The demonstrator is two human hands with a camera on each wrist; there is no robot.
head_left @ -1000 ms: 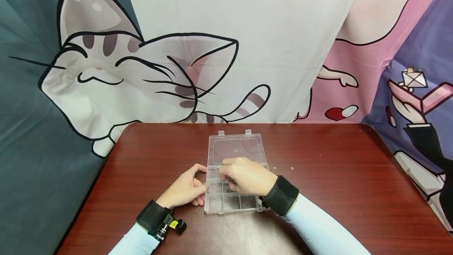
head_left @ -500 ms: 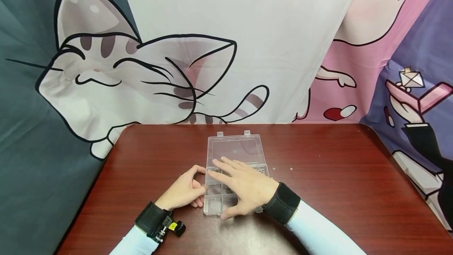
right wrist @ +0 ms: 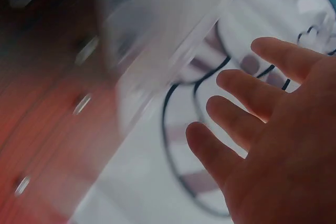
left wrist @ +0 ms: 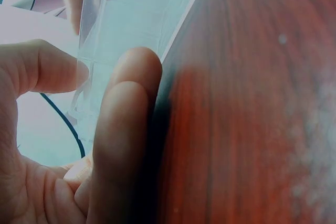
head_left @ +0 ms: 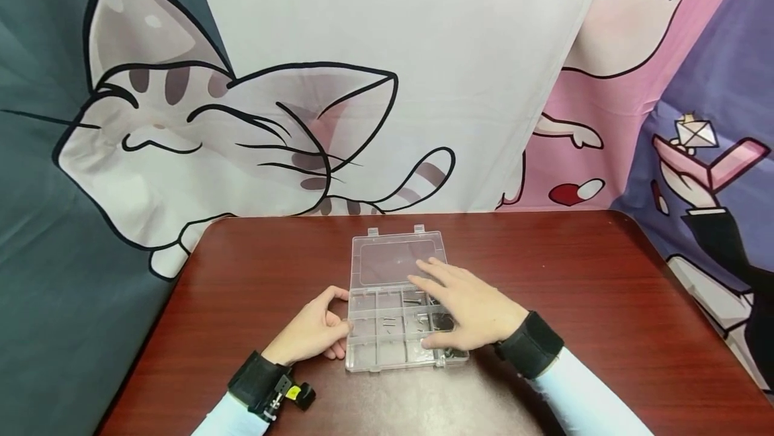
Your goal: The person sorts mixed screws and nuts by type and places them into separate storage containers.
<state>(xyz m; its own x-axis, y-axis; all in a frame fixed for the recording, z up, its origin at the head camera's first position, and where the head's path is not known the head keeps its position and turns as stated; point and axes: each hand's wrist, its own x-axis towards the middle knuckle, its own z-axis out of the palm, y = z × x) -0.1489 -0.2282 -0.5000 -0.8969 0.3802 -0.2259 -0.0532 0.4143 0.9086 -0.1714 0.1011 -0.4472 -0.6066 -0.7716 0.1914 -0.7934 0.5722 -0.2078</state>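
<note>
A clear plastic compartment box (head_left: 363,357) lies on the table, its lid (head_left: 396,260) folded back at the far side. My left hand (head_left: 314,325) holds the box's left edge; the left wrist view has the thumb (left wrist: 58,69) and fingertips (left wrist: 134,72) against its wall. Over the right part of the box, my right hand (head_left: 471,305) is spread with nothing in it. Small metal parts (head_left: 417,300) lie in some compartments, and a dark part (head_left: 444,322) sits at the right, partly under that hand.
Small ring-like pieces (right wrist: 82,103) lie on the reddish-brown table (head_left: 580,275) beside the box in the right wrist view; the right hand hides them from the head view. A cat-print cloth (head_left: 290,120) hangs behind the table.
My right hand was working with bent fingers over the left-middle compartments; it has spread its fingers and moved right, uncovering them. My left hand stays at the box's edge.
</note>
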